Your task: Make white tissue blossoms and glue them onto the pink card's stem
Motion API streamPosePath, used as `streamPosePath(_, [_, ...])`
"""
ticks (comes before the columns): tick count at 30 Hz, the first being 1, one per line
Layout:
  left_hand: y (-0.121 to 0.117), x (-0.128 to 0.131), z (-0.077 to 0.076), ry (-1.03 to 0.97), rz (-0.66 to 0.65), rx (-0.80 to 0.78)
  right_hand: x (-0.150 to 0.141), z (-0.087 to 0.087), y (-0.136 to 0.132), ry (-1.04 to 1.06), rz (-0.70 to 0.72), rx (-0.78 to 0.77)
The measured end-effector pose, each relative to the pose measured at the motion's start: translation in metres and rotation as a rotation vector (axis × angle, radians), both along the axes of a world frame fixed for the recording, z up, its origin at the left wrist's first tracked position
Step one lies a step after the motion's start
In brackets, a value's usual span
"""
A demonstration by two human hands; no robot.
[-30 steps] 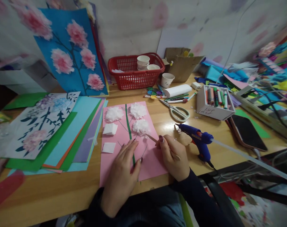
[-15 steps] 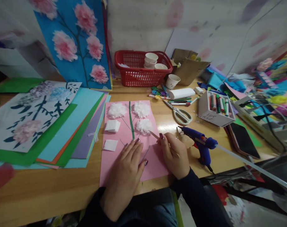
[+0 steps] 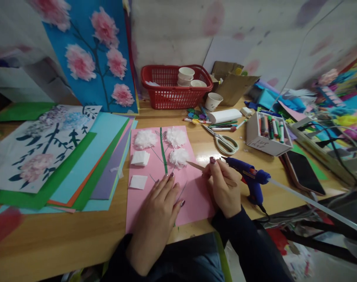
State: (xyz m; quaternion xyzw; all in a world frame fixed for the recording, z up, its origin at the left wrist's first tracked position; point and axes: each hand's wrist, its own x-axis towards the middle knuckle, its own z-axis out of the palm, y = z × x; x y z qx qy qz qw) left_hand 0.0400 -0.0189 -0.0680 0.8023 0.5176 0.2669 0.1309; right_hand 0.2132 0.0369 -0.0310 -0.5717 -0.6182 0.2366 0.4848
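My left hand [image 3: 160,205] lies flat with fingers stretched on a pink sheet of paper [image 3: 196,199]. In my right hand [image 3: 223,188] is a thin wooden stick [image 3: 196,166], its pointed tip at the edge of a ruffled white paper flower [image 3: 180,157]. Two more such flowers, one at upper right [image 3: 176,136] and one at upper left [image 3: 145,139], sit on the sheet. Between them runs a green stem [image 3: 163,152] with thin drawn branches. Down the left side lie a folded white paper stack [image 3: 140,158] and a white square [image 3: 138,181].
Right of the sheet lie a blue glue gun [image 3: 249,176], scissors [image 3: 225,144], a phone [image 3: 303,172] and a marker box [image 3: 268,137]. Behind stands a red basket [image 3: 175,98] with paper cups. Coloured sheets [image 3: 104,172] are piled at left, before a blue flower picture [image 3: 87,88].
My right hand has shifted slightly right and turned with the stick, whose tip stays near the same white flower. My left hand remains flat on the pink sheet.
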Motion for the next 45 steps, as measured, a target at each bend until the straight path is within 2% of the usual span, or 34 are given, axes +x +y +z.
streamPosePath(4, [-0.001, 0.0, 0.001, -0.013, 0.014, -0.008, 0.008, -0.002, -0.009, 0.104, -0.069, 0.02])
streamPosePath(10, [-0.01, 0.0, 0.013, -0.158, -0.024, -0.002, 0.007, -0.012, -0.034, 0.305, -0.048, 0.043])
streamPosePath(11, [-0.01, -0.003, 0.016, -0.2, 0.016, 0.004, 0.006, -0.014, -0.038, 0.314, -0.053, 0.047])
streamPosePath(13, [-0.008, -0.015, 0.02, -0.236, 0.185, 0.041, 0.005, -0.019, -0.043, 0.322, -0.059, 0.043])
streamPosePath(15, [-0.003, -0.033, 0.022, -0.174, 0.385, 0.101, 0.004, -0.022, -0.045, 0.333, -0.048, 0.036])
streamPosePath(16, [-0.001, -0.044, 0.022, -0.103, 0.419, 0.116, 0.004, -0.023, -0.045, 0.345, -0.038, 0.03])
streamPosePath(18, [0.004, -0.063, 0.023, -0.019, 0.394, 0.049, 0.005, -0.024, -0.044, 0.388, -0.011, 0.016])
streamPosePath(20, [0.006, -0.076, 0.024, -0.016, 0.358, -0.063, 0.005, -0.024, -0.042, 0.448, 0.012, -0.004])
streamPosePath(23, [0.004, -0.082, 0.028, -0.032, 0.354, -0.172, 0.006, -0.023, -0.042, 0.518, 0.023, -0.042])
streamPosePath(26, [0.002, -0.079, 0.031, -0.015, 0.34, -0.136, 0.006, -0.024, -0.042, 0.52, 0.038, -0.065])
streamPosePath(31, [-0.004, -0.072, 0.023, -0.045, 0.278, 0.047, 0.007, -0.026, -0.04, 0.51, 0.067, -0.089])
streamPosePath(34, [-0.01, -0.063, 0.02, -0.155, 0.36, 0.096, 0.008, -0.026, -0.04, 0.494, 0.058, -0.064])
streamPosePath(36, [-0.013, -0.053, 0.022, -0.337, 0.469, 0.054, 0.007, -0.025, -0.043, 0.441, 0.081, -0.026])
streamPosePath(38, [-0.016, -0.04, 0.027, -0.577, 0.537, -0.037, 0.003, -0.02, -0.05, 0.339, 0.182, 0.008])
streamPosePath(40, [-0.019, -0.026, 0.033, -0.743, 0.533, -0.144, -0.004, -0.014, -0.058, 0.222, 0.321, 0.02])
streamPosePath(42, [-0.021, -0.014, 0.038, -0.832, 0.506, -0.218, -0.013, -0.008, -0.068, 0.142, 0.398, 0.008])
streamPosePath(45, [-0.026, -0.001, 0.042, -0.874, 0.45, -0.248, -0.023, 0.0, -0.077, 0.1, 0.355, -0.023])
